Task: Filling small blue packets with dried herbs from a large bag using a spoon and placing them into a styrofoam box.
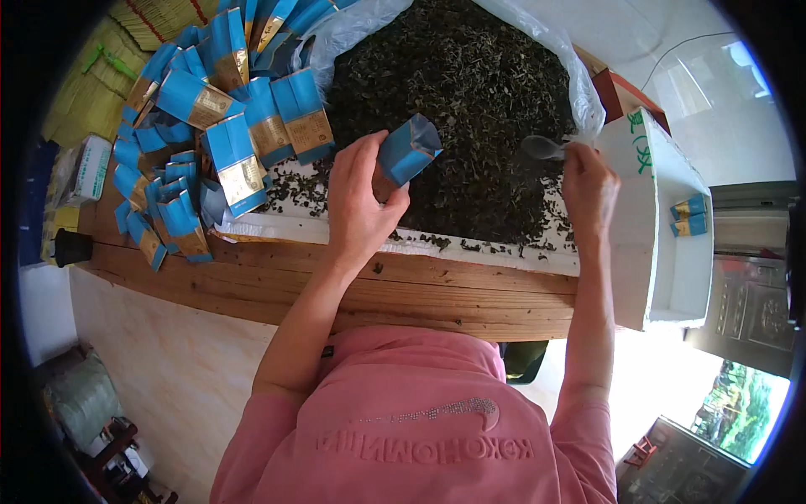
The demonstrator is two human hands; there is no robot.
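Before me lies a heap of dark dried leaves point(466, 94), resembling loose tea, on clear plastic sheeting point(362, 25). My left hand point(362, 201) grips a blue and gold paper packet point(409, 151) with its mouth open, above the heap's near left part. At the heap's right edge, my right hand point(589, 186) pinches the handle of a clear plastic spoon point(543, 147). The spoon's bowl points left over the leaves, and no leaves can be made out in it. Many similar packets point(233, 160) are piled left of the heap, some with open tops.
A white foam box point(636, 252) stands on the right, with two blue packets point(689, 215) inside. Scattered leaves lie on the white board point(472, 253) by the wooden table's front edge point(453, 296). At the far left are a small black pot point(72, 247) and a white-green box point(92, 170).
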